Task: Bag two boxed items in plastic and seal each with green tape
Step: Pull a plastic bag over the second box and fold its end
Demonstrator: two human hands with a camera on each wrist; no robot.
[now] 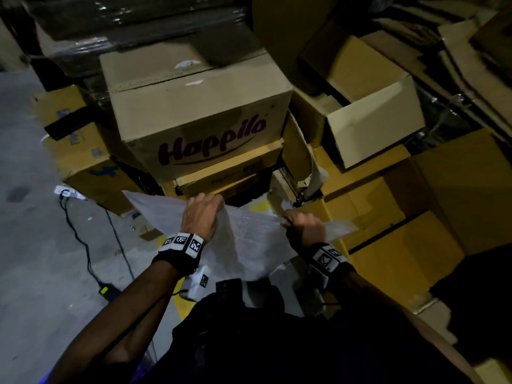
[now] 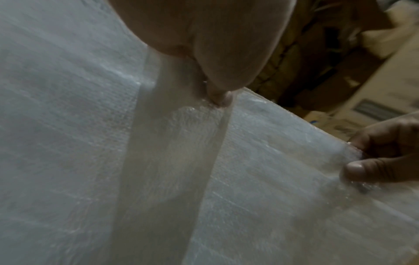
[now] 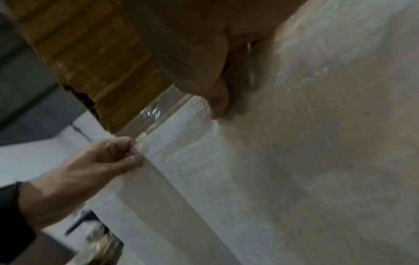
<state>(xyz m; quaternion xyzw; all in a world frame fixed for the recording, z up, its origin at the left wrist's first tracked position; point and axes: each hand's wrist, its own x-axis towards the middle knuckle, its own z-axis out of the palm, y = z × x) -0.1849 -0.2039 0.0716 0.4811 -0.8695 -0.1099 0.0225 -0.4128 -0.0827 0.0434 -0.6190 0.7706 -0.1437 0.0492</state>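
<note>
A translucent white plastic bag (image 1: 249, 239) hangs in front of me, held up by its top edge. My left hand (image 1: 203, 209) grips that edge near the middle, and the bag drapes over its fingers in the left wrist view. My right hand (image 1: 300, 220) pinches the same edge further right. In the left wrist view the bag (image 2: 90, 143) fills the frame and the right hand (image 2: 381, 157) pinches its rim. In the right wrist view the left hand (image 3: 113, 154) pinches the edge of the bag (image 3: 294, 161). No boxed item or green tape is in view.
A large brown carton printed "Happilo" (image 1: 199, 112) stands straight ahead on flattened cartons. Stacked and open cardboard boxes (image 1: 374, 123) crowd the right side. Grey floor (image 1: 33, 245) with a black cable and charger (image 1: 106, 289) lies to the left.
</note>
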